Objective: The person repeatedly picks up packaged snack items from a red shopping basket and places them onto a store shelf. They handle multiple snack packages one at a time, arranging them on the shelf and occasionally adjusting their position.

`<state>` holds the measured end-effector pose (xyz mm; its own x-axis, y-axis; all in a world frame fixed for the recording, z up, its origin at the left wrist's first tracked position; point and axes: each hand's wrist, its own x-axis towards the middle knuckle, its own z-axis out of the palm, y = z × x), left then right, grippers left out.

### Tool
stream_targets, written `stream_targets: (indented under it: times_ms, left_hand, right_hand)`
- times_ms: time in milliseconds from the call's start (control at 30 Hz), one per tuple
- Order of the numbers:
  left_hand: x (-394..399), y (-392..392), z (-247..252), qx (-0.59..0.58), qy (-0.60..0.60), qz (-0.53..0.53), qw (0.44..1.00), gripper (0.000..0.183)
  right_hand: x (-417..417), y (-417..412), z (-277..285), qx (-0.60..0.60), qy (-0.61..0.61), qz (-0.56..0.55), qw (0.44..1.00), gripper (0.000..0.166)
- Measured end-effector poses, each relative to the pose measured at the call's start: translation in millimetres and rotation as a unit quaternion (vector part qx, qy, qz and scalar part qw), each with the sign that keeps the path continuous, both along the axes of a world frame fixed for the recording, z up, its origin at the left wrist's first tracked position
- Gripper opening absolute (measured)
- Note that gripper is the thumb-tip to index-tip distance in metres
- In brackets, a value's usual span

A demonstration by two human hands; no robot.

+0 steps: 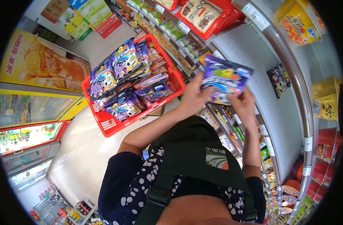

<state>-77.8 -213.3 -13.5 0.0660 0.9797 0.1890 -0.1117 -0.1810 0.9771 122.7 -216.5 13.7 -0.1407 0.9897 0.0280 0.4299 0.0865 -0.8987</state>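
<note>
Both hands grip a purple printed snack bag [227, 77] in front of the shelving. My left hand [194, 94] has its left edge and lower left side, and my right hand [242, 105] has the lower right corner. To the left of the hands, a red plastic basket [104, 128] is filled with similar purple bags [125, 60] and some orange-brown packs [157, 60]. Another dark purple bag [279, 80] stands on the grey shelf [268, 112] to the right of the hands.
Store shelves with packaged food run along the right. Red bags [201, 17] lie on the shelf at the top, and a yellow noodle tub [298, 24] is at upper right. Stacked cartons [90, 14] stand at upper left. Glass-front coolers [31, 135] line the left side, beyond the tiled floor [84, 157].
</note>
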Motion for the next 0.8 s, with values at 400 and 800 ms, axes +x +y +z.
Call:
stream_targets:
  times_ms: [400, 800]
  left_hand:
    - [-170.6, -82.9, -146.0, -0.197, 0.296, 0.246, 0.902, 0.015]
    - [-82.6, -63.4, -47.9, 0.189, 0.217, 0.392, 0.874, 0.044]
  right_hand:
    - [-175.4, 37.7, -143.1, 0.031, -0.125, 0.265, 0.956, 0.028]
    - [-91.3, 3.9, -68.8, 0.169, -0.166, 0.173, 0.956, 0.052]
